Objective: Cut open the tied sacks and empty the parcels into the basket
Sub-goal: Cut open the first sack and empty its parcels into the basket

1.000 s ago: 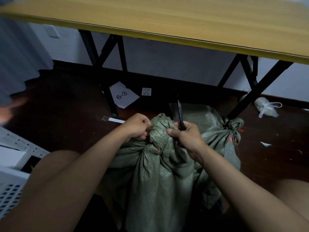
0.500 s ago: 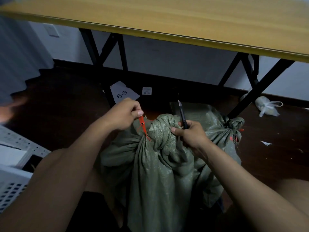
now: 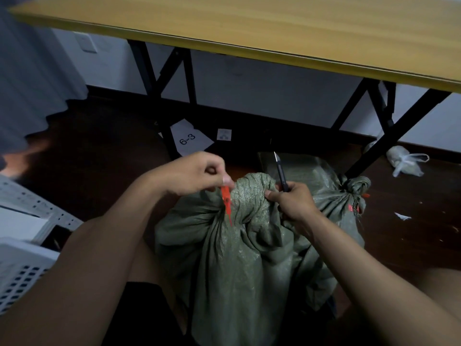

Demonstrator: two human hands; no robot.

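Note:
A green woven sack (image 3: 239, 258) stands between my knees on the dark floor, its neck bunched at the top. My left hand (image 3: 192, 174) pinches a red plastic tie (image 3: 226, 202) that hangs down from the neck. My right hand (image 3: 290, 202) grips a thin black knife (image 3: 280, 172), blade pointing up, and its thumb and fingers also press on the bunched neck. Behind it leans a second green sack (image 3: 349, 196), knotted and carrying a red tie. The white perforated basket (image 3: 20, 275) sits at the lower left.
A wooden table (image 3: 274, 33) on black crossed legs spans the view above the sacks. Under it lie a paper marked 6-3 (image 3: 190, 138) and a small label. A tied white plastic bag (image 3: 405, 163) lies by the right leg. A grey curtain hangs at the left.
My left hand has lifted off the sack's neck and drawn the red tie up and out to the left. The neck has loosened a little. The right hand kept its grip on the knife.

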